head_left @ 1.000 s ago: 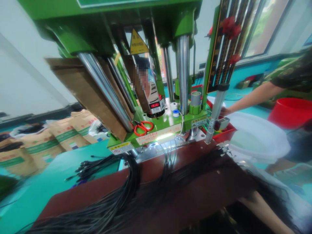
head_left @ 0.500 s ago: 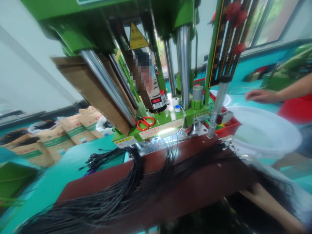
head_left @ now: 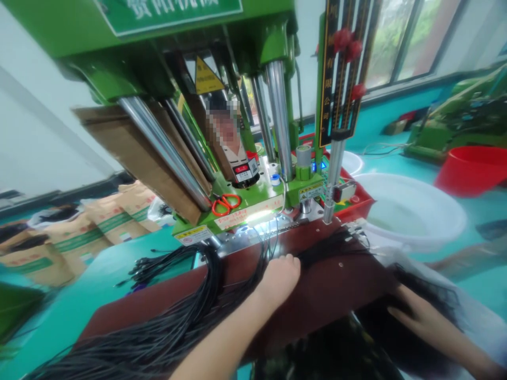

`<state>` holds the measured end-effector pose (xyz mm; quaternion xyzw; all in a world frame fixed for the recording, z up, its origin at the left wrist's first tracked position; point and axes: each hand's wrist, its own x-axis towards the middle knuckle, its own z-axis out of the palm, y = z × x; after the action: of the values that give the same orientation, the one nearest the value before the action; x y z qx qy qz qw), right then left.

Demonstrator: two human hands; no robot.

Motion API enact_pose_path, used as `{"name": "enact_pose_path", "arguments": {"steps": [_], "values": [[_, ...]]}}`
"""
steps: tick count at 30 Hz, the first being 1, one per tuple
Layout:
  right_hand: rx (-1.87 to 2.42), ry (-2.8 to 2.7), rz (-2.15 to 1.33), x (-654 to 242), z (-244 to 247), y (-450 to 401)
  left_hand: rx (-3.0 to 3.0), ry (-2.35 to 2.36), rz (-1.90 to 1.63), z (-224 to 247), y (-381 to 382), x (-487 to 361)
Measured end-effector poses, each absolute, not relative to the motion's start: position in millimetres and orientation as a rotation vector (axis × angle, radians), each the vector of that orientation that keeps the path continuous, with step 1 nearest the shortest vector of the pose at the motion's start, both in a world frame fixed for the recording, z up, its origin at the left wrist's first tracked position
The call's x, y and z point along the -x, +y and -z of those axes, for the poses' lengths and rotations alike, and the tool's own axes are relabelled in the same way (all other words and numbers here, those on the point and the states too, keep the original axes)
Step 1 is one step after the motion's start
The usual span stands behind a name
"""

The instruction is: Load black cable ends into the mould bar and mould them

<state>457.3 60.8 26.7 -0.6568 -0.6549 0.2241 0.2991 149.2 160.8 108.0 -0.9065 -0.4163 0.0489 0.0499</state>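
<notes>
My left hand [head_left: 280, 277] is closed over a bundle of black cables [head_left: 322, 248] on the brown board [head_left: 317, 295]. Its fingers are curled, and the cables run out from under it to the right. At the board's right edge, my right hand [head_left: 414, 306] is beside dark strands, its thumb apart from the fingers; the fingertips are lost in shadow. Thin leads [head_left: 269, 240] reach from the board to the lit front of the green press [head_left: 257, 203]. A larger heap of black cables [head_left: 158, 322] spreads over the board's left part.
Orange-handled scissors [head_left: 226, 205] lie on the press bed between steel columns. Right of it are a red bin [head_left: 362, 203], a wide white tub [head_left: 420, 211] and a red bucket [head_left: 471, 171]. Paper sacks [head_left: 81, 232] stand at left, and a cardboard sheet [head_left: 134, 158] leans on the press.
My left hand has come into view and closed on the cables. A co-worker's hand above the white tub has gone from view. The camera has shifted, and my right hand shows more fully.
</notes>
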Motion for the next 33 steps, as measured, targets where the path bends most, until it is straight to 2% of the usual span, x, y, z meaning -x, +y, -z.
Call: {"name": "enact_pose_path", "arguments": {"steps": [5,9,12,16,20,23,27,29,33], "values": [[1.751,-1.981,-0.597,-470,-26,55,2.687,-1.296,-0.184,-106,161,-158],[1.862,-2.015,-0.532,-463,-50,49,2.632,-1.297,0.064,-116,159,-152],[1.798,-2.000,-0.623,-441,-75,45,2.582,-1.485,0.275,-126,152,-145],[1.506,-1.791,-1.016,-390,-90,52,2.720,-1.720,0.514,-134,139,-136],[0.778,-1.240,-1.583,-340,-87,87,2.850,-1.789,0.729,-129,125,-138],[0.463,-0.807,-1.567,-324,-101,120,2.907,-1.836,0.568,-114,116,-148],[0.426,-0.722,-1.523,-325,-132,137,3.074,-1.787,0.305,-93,105,-157],[0.473,-0.778,-1.524,-327,-141,135,3.228,-1.791,0.427,-94,105,-159],[0.617,-0.815,-1.526,-331,-141,128,3.717,-1.881,0.889,-119,119,-174]]}}
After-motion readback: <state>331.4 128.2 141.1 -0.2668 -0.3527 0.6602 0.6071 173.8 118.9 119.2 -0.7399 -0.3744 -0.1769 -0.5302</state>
